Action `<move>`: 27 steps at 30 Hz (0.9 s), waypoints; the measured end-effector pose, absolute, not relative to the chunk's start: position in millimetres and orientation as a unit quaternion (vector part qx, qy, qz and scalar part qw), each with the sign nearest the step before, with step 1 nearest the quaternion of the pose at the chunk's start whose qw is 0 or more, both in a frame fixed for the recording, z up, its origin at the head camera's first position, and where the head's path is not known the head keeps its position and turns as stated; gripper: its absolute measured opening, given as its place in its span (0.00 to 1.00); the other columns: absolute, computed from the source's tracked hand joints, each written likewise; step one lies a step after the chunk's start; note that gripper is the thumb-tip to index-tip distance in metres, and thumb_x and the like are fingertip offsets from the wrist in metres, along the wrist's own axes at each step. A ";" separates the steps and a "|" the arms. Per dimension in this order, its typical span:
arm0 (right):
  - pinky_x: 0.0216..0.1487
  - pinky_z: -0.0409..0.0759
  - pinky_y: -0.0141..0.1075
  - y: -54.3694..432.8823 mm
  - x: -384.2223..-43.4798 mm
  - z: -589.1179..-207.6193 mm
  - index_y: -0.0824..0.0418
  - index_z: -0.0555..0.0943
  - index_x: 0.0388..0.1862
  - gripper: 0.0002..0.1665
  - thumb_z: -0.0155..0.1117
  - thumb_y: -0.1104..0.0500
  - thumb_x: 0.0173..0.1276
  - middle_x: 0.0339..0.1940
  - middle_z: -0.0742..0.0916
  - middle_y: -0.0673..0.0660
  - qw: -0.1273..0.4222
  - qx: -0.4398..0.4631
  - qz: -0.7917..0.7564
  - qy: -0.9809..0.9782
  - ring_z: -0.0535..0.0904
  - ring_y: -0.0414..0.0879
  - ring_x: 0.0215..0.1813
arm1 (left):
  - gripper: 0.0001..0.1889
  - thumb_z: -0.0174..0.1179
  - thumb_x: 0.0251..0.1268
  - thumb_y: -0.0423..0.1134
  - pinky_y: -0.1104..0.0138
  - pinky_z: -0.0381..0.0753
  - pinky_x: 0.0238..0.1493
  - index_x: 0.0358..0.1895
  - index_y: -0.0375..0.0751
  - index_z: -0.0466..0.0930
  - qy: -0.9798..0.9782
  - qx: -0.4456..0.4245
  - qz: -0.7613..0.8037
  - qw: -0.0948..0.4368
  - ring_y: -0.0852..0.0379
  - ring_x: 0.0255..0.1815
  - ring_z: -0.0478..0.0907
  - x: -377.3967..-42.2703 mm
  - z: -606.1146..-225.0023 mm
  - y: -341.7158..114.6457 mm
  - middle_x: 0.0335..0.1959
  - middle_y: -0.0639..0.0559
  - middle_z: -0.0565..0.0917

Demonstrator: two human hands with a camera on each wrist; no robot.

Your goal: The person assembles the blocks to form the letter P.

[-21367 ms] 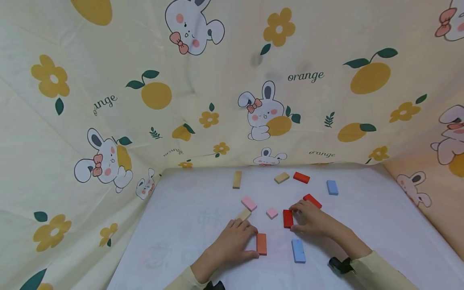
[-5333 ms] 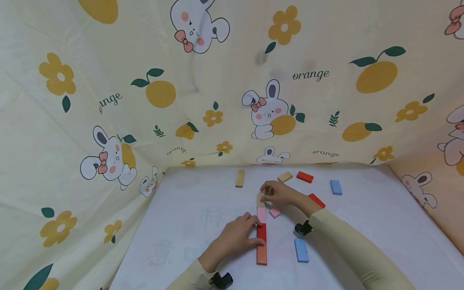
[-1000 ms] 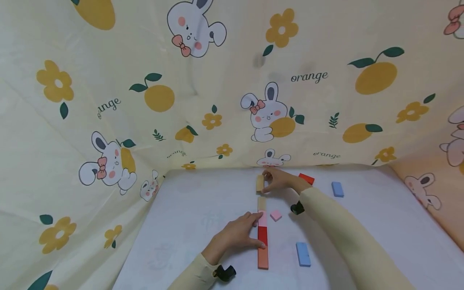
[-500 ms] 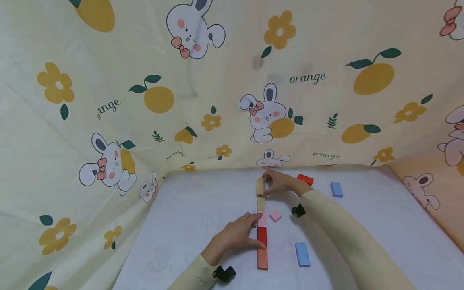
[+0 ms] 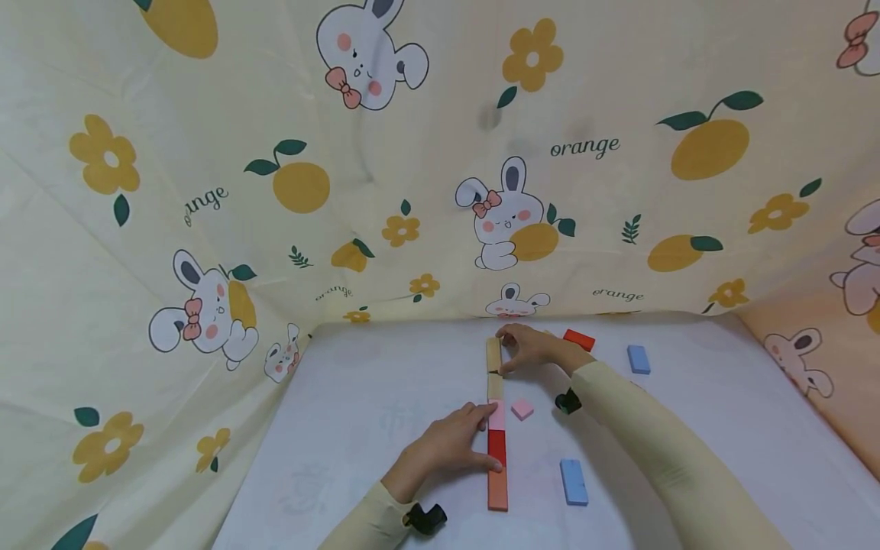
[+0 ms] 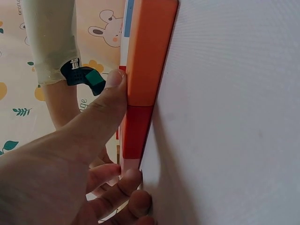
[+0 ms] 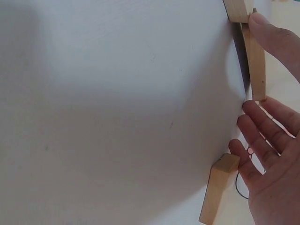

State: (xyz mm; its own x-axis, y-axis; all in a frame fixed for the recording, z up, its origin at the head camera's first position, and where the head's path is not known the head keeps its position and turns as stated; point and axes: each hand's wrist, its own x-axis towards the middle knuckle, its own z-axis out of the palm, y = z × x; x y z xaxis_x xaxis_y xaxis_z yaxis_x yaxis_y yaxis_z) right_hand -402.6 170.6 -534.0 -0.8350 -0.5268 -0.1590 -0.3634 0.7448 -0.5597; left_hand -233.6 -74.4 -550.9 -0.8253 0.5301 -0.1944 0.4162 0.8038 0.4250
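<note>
"What's around the white table [image 5: 364, 389]?"

"A cream cloth [image 5: 426, 145] hangs behind it, printed with rabbits, oranges and flowers."

"And the blocks?"

"Five lie end to end in a row leading away from the person: orange block [image 5: 498, 490] nearest, then red block [image 5: 496, 448], long pink block [image 5: 498, 418], middle wooden block [image 5: 495, 386] and far wooden block [image 5: 493, 354]."

"What is the right hand [image 5: 525, 349] doing?"

"Pinching the far wooden block at the row's far end, thumb by the join and a fingertip at the other end. A dark gap shows at the join; I can't tell whether the two ends fully touch."

"The left hand [image 5: 447, 441]?"

"Loosely curved beside the row, thumb touching near the orange-red join, fingertips at the long pink block."

"Anything loose?"

"A small pink block [image 5: 522, 409] just right of the row, a near blue block [image 5: 574, 482], a far blue block [image 5: 638, 359], a loose red block [image 5: 579, 340], and a spare wooden block [image 7: 218, 190] near the right hand's little finger."
</note>
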 end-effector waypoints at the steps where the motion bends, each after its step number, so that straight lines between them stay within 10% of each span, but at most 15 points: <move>1: 0.73 0.74 0.54 170.5 -402.6 -534.3 0.62 0.74 0.73 0.48 0.86 0.45 0.61 0.64 0.82 0.60 0.157 -0.239 -0.261 0.922 0.76 0.55 0.65 | 0.55 0.77 0.52 0.71 0.64 0.82 0.47 0.84 0.60 0.64 0.937 0.254 0.186 0.152 0.66 0.49 0.74 -233.3 -550.8 -74.6 0.51 0.62 0.78; 27: 0.73 0.72 0.55 164.7 -403.0 -539.5 0.62 0.75 0.69 0.44 0.81 0.40 0.64 0.64 0.80 0.62 0.155 -0.201 -0.251 0.934 0.72 0.57 0.65 | 0.55 0.77 0.54 0.70 0.66 0.78 0.42 0.84 0.58 0.64 0.933 0.263 0.197 0.150 0.66 0.45 0.72 -231.1 -547.7 -76.4 0.50 0.63 0.77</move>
